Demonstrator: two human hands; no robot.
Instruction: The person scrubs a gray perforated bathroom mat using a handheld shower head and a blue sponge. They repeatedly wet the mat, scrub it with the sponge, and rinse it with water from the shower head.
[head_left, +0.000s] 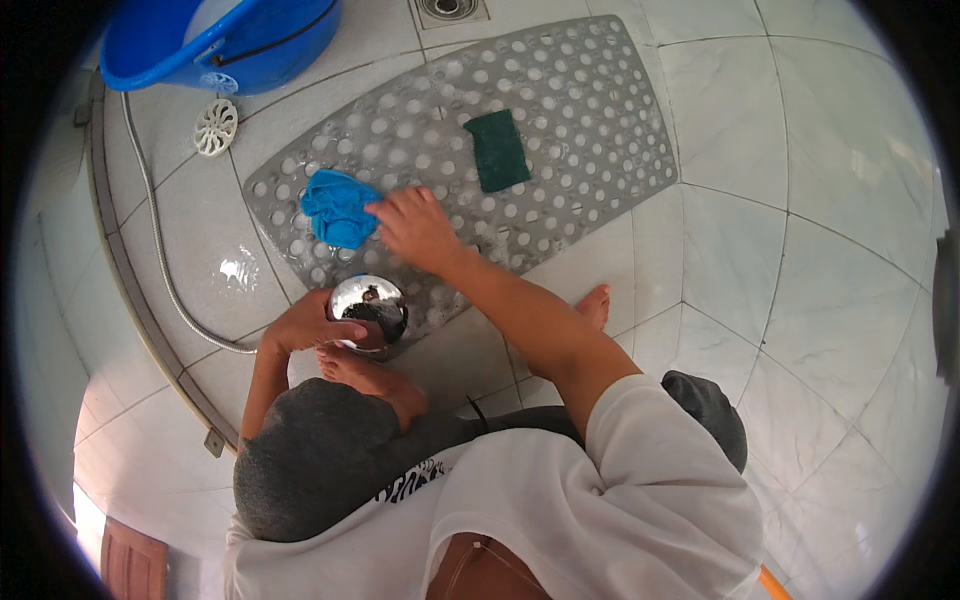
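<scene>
My left hand (304, 324) grips a round chrome shower head (369, 304), its shiny dome turned up towards me, just above my bare foot. Over a wet grey rubber bath mat (600, 67) with many round holes, my right hand (417, 229) pinches the right edge of a crumpled blue cloth (341, 206). The thumb of that hand is hidden. A flat dark green scouring pad (499, 151) lies on the mat, beyond my right hand and to its right. Suds and water show on parts of the mat.
A blue plastic bucket (281, 56) with a dark handle stands at the upper left. Near it are a white round drain cover (216, 127) and an uncovered floor drain (448, 7). A metal shower hose (157, 232) curves along the wet tiles towards my left wrist. A curved track (124, 281) edges the floor.
</scene>
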